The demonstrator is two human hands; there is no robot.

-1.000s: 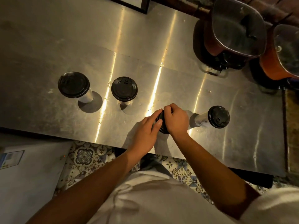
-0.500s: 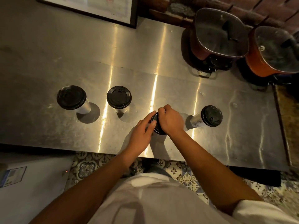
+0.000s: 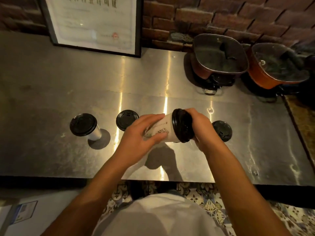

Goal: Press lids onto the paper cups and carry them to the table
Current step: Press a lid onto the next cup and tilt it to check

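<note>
Steel counter carries three lidded cups: the far-left cup, a second cup partly hidden behind the left hand, and a third cup at the right. Half a second ago the cup between the hands stood upright on the counter; now the held cup is lifted clear and tipped sideways, lid pointing right, which suggests the seal is being checked before carrying. The left hand's fingers curl round the paper body, while the right hand cups and grips the lid's rim.
</note>
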